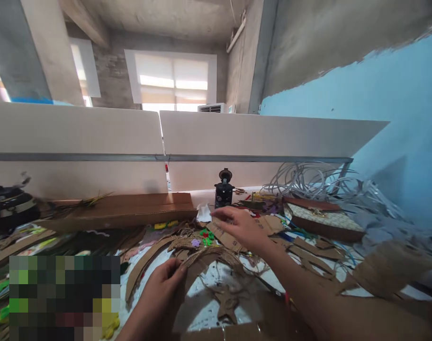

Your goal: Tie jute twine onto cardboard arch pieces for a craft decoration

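Observation:
My left hand (pixel 169 277) pinches the left side of a curved cardboard arch wrapped in brown twine (pixel 212 252). Over the back of the table, my right hand (pixel 239 226) reaches forward with its fingers spread apart, near a white crumpled tissue (pixel 203 213) and a small black pot (pixel 224 194) with its lid raised. Green flower pieces (pixel 206 237) with a red centre and a small purple flower (pixel 195 242) lie just beyond the arch. Below the arch sits a brown star-shaped piece (pixel 227 303) on a white surface.
A long cardboard box (pixel 130 213) lies at the back left, beside a black appliance (pixel 10 208). A patterned handbag (pixel 322 220), coiled clear tubing (pixel 301 177) and a twine roll (pixel 393 267) are on the right. Cardboard scraps lie around; white panels (pixel 265 137) stand behind.

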{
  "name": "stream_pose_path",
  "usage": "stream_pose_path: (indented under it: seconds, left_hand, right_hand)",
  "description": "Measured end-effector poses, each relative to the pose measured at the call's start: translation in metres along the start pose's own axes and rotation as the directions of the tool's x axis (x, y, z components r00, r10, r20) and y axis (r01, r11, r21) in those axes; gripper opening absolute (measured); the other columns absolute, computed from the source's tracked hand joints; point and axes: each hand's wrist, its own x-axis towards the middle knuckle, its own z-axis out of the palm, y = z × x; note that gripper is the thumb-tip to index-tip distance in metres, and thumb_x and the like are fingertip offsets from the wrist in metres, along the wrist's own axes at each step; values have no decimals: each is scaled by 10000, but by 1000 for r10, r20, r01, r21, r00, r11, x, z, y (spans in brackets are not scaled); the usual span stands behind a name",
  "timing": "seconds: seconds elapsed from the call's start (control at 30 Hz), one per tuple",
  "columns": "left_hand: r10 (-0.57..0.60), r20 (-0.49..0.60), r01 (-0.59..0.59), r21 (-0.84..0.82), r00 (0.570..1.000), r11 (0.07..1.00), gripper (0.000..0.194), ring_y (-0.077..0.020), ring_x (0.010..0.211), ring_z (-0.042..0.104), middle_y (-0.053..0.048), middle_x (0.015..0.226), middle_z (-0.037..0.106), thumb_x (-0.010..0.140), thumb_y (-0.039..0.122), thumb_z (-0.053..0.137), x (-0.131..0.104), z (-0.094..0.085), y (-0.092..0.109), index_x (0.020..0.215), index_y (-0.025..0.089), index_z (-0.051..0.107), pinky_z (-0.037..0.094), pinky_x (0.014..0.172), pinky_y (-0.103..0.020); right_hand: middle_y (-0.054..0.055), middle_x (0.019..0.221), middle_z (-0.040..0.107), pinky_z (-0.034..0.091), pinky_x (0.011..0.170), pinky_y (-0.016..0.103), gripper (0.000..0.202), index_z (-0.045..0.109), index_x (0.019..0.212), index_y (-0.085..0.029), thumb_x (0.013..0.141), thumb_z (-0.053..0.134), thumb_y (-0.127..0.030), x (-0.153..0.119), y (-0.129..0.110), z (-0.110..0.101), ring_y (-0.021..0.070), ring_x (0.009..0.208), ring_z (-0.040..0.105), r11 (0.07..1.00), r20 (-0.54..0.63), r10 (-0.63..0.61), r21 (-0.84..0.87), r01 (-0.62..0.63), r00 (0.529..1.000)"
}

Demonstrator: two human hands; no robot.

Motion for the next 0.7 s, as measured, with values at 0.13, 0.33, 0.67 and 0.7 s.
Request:
stream_pose_path:
  seconds: [0.13, 0.33, 0.67, 0.7]
  left_hand:
    - [-20, 15, 19, 32, 1000, 999, 413, -100, 471, 343, 85, 522, 416, 706, 584, 686, -5, 4, 13, 681, 218, 495, 257, 470, -237]
    - [26, 22, -27, 65, 999, 997, 373, -117, 525, 386, 62, 579, 461, 725, 545, 688, -6, 3, 16, 720, 198, 552, 290, 503, -232]
    - [79, 68, -85, 94, 995, 992, 348, -132, 589, 385, 39, 644, 474, 749, 521, 668, -9, 6, 20, 725, 192, 557, 322, 544, -242]
    - [77, 69, -84, 106, 995, 991, 346, -135, 590, 392, 38, 642, 478, 754, 523, 663, -10, 6, 20, 730, 193, 561, 325, 547, -244]
  right_hand:
    - [40, 1074, 739, 469, 971, 375, 197, 762, 985, -245, 856, 691, -114, -25, -3, 23, 218, 1060, 656, 992, 81, -118, 56, 114, 990]
    - [28, 1066, 719, 479, 952, 344, 214, 756, 924, -243, 814, 741, -60, -41, 0, 45, 197, 1064, 653, 984, 112, -156, 102, 144, 981]
    - [38, 1009, 726, 453, 870, 314, 185, 681, 791, -187, 782, 713, -5, -43, -5, 50, 199, 1008, 646, 985, 119, -168, 46, 164, 979]
    - [32, 989, 725, 451, 837, 305, 183, 677, 788, -187, 775, 712, -8, -43, -5, 50, 194, 967, 645, 990, 128, -141, 41, 137, 982]
